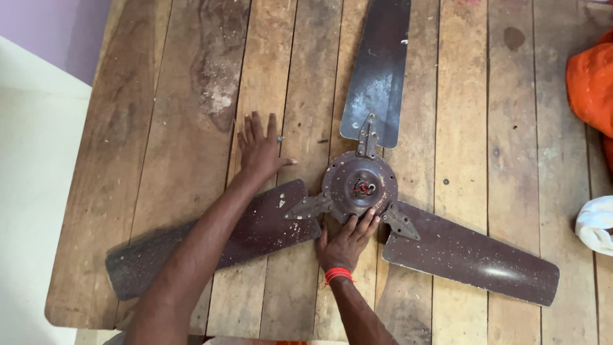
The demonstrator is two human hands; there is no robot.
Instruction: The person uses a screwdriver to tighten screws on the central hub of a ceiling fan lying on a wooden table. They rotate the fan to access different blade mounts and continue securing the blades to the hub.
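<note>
Brown three-bladed ceiling fan (359,185) lying flat on a worn plank table (472,96), round motor hub (359,184) just right of centre, blades pointing toward twelve, four and eight o'clock from it. Left hand (260,150) pressed palm-down on the bare planks at ten o'clock from the hub, fingers spread and released, grasping nothing, forearm crossing over the eight o'clock blade (217,239). Small dark screw (280,138) just beside the left fingertips, another tiny dark bit (323,141) a little farther right. Right hand (345,241) at six o'clock from the hub, fingertips touching its lower rim, fingers loosely extended rather than clenched; red thread band (337,275) around the wrist. Orange cloth (590,83) at the table's two o'clock edge, white cloth (597,225) at the right edge near four o'clock. Pale floor (29,191) beyond the table at nine o'clock.
</note>
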